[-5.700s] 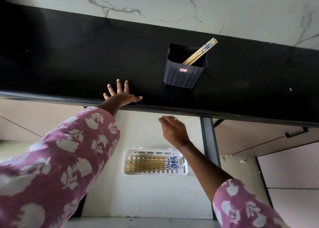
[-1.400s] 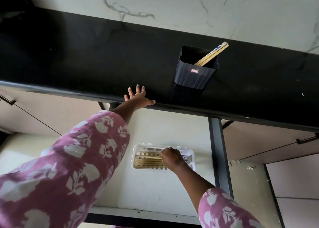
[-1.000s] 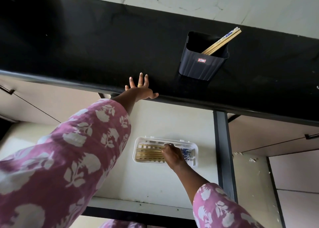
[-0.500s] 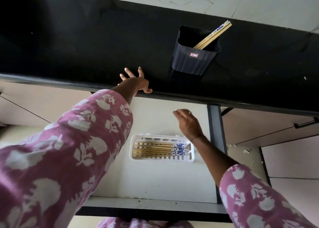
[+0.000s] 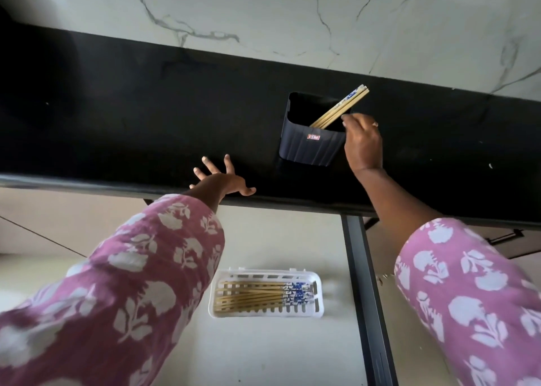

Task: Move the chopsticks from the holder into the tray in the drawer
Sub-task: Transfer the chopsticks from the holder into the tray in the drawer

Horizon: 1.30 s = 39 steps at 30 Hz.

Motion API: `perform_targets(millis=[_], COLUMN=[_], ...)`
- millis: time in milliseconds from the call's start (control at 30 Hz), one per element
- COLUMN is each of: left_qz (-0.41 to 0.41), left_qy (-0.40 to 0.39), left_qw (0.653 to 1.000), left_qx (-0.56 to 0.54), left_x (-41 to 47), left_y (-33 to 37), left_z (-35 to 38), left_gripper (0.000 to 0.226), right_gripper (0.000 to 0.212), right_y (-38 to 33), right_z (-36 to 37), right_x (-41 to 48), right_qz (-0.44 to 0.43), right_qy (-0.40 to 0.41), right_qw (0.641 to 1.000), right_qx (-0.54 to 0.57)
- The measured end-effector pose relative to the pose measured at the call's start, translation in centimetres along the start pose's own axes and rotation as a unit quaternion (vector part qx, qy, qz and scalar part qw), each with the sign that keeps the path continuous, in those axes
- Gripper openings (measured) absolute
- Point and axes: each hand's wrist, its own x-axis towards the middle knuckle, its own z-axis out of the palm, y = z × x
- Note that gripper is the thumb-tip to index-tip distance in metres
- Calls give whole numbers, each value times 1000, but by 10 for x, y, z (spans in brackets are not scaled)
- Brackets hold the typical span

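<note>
A dark ribbed holder (image 5: 310,148) stands on the black counter (image 5: 117,107). A few wooden chopsticks (image 5: 341,109) with blue-patterned tops lean out of its right corner. My right hand (image 5: 363,142) is at the holder's right rim, fingertips right beside the chopsticks; no grip on them shows. My left hand (image 5: 219,181) rests flat on the counter's front edge with fingers spread. Below, in the open drawer (image 5: 263,350), a white slotted tray (image 5: 265,312) holds several chopsticks (image 5: 257,295) lying side by side.
A marble wall (image 5: 292,20) rises behind the counter. A dark vertical cabinet divider (image 5: 363,283) runs right of the drawer, with a cabinet door and black handle (image 5: 503,236) at far right. Pink floral sleeves cover both forearms.
My right hand rose from the tray in the drawer, empty, and reached up to the holder's right rim. The left hand stayed on the counter edge.
</note>
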Motion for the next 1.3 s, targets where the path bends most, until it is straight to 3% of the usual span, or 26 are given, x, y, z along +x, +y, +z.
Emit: perform_targets(millis=[67,200,300,400,500,600,667,767,900,967,1100,1300], left_qz=[-4,-1,-3,-4,-5,-2,-4,-11,-17,-17,-18,-18], left_qy=[-7,-28,-37,-44,-45,-36,-28,-6,7,5,5,9], left_qw=[1000,1000,999,999,999,999,1000,1000,1000,1000,1000,1000], left_qx=[6,-8,-9,-17,-24,-19,-14,2,7,4,6,6], left_x=[1,8,12,14,13,8,4,-2,-9,-8,-7,-10], left_y=[1,0,-2,-3,-2,-1,0,3,7,6,6,6], left_z=[-2,-6,-7,-8,-8,-7,-5,-3,-1,-1,-1,-1], left_gripper=[111,114,117,119,118,115,114,113,111,112,113,112], right_gripper=[19,24,34,46,41,20,16,21,42,39,19,25], right_y=[5,16,20,26,46,40,32,25,23,22,16,7], right_z=[0,9,16,27,54,52,45,38,33,33,33,27], right_x=[17,51,71,82,82,78,76,74,76,77,76,70], right_qz=[48,246,414,522,564,589,597,609,636,649,640,567], right_qy=[-31,-77,-65,-53,-52,-32,-19,-19,-35,-40,-3,44], right_qw=[998,965,901,825,783,749,739,725,687,669,676,762], right_qx=[7,40,108,210,257,302,312,322,349,359,367,310])
